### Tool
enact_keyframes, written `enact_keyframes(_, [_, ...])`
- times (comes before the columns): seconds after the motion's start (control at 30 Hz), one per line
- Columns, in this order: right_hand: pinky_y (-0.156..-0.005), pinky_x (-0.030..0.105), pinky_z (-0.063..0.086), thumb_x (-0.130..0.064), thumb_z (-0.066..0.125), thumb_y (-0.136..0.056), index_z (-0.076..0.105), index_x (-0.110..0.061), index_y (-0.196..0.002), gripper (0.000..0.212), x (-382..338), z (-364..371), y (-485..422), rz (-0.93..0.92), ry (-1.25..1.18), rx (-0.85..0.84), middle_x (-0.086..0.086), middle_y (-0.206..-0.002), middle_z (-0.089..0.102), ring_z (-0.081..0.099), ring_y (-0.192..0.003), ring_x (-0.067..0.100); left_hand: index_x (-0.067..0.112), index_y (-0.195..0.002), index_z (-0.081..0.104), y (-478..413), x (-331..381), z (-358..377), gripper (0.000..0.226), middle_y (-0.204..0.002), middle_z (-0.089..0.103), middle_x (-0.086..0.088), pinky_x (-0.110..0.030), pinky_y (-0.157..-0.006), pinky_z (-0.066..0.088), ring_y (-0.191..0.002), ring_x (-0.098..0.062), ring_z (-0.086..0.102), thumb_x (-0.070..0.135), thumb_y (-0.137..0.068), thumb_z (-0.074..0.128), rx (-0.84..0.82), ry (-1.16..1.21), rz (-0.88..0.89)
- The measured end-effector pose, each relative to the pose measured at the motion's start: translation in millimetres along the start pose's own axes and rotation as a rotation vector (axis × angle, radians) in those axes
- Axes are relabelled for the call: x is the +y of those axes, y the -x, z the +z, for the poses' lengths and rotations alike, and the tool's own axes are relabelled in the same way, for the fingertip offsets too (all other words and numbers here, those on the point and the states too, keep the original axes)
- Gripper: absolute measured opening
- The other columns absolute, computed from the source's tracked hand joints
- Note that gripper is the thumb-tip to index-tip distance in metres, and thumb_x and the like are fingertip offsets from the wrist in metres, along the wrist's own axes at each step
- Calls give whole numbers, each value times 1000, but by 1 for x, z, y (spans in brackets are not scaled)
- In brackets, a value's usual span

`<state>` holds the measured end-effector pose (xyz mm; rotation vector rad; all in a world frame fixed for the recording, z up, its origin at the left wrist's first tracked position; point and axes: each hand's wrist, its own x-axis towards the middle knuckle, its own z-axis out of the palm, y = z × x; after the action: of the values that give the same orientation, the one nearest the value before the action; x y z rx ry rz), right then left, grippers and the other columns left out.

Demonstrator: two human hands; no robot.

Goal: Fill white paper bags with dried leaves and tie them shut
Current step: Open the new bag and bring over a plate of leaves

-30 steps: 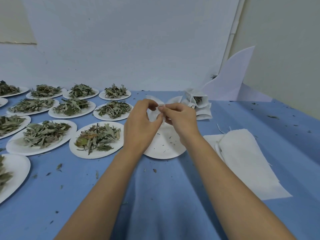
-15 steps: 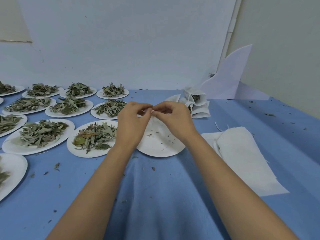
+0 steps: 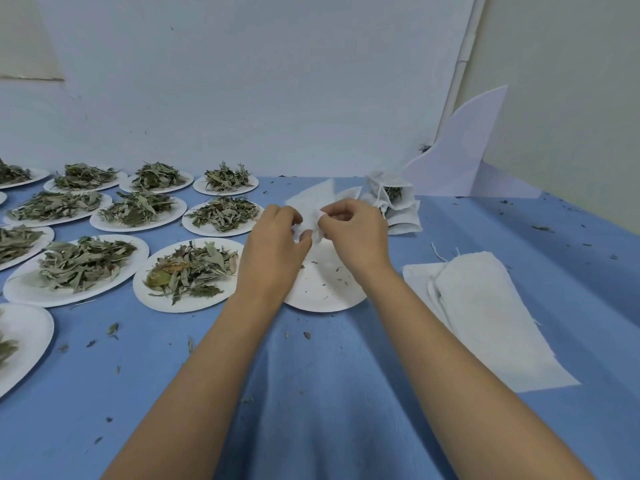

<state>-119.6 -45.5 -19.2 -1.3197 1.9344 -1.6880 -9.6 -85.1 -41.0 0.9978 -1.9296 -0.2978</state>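
Holding one white paper bag up near the middle of the desk, just over a nearly bare plate. Thin, soft and crinkly, with two pointy flaps sticking up behind the fingers. Pinched on its left side by the left hand, fingers curled in. Pinched on its right side by the right hand, fingers curled too, thumb and first finger close together. Too small to tell if a string is in the pinch.

Under the hands, round and white, that plate with only tiny leaf crumbs on it. To the left, rows of more round white plates, each with a heap of dried leaves: long, thin, curly, grey-green, with one brownish leaf on the nearest heap.

Just behind the right hand, a small pile of filled bags, puffy, with dark leaves peeking out of one top and thin strings around it. To the right, a flat stack of empty bags, white and a bit fuzzy, with loose threads at the far end.

All on a smooth blue cloth with long folds and leaf bits scattered about. At the back, a pale wall and a white card cut in a curvy shape, standing in the corner.
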Motion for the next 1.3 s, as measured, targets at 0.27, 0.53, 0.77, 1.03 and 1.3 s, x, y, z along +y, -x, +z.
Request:
enact_keyframes(0.27, [-69, 15, 48, -11, 66, -81, 63, -19, -77, 9, 6, 0, -5, 63, -183, -13, -11, -71, 60, 56, -69, 4, 8, -97, 66, 1, -3, -2, 15, -94, 62, -3, -22, -69, 36, -84, -18, 56, 20, -91, 61, 77, -7, -93])
enact_keyframes(0.53, [-66, 19, 41, -19, 65, -87, 69, -13, -88, 7, 26, 2, -3, -136, 246, 44, -6, -76, 63, 58, -75, 8, 14, -79, 67, -12, 6, -11, 8, -60, 57, 3, -13, -36, 32, -50, -7, 42, 11, -80, 74, -132, 941, -844])
enact_keyframes(0.77, [-37, 11, 31, 3, 58, -87, 62, -4, -73, 16, 7, -15, -11, 642, -699, -260, 5, -65, 54, 43, -41, 4, 15, -78, 56, -10, 0, -7, 14, -54, 51, 6, -13, -32, 17, -35, -4, 37, 15, -92, 55, -377, 1228, -931])
enact_keyframes(1.03, [-39, 16, 21, -16, 42, -86, 43, -16, -70, 16, 1, -10, -5, 694, -594, -591, -3, -60, 39, 29, -44, 9, 14, -76, 54, -13, -9, -7, 23, -62, 49, 2, -19, -44, 26, -53, -8, 42, 25, -96, 54, -225, 1052, -826])
enact_keyframes(1.3, [-46, 22, 34, -31, 63, -80, 53, -17, -68, 21, 2, -10, -4, 641, -574, -460, -1, -66, 51, 45, -57, 14, 20, -70, 58, -11, -1, -13, 27, -71, 57, 5, -27, -67, 42, -71, -12, 53, 40, -88, 62, -246, 752, -723])
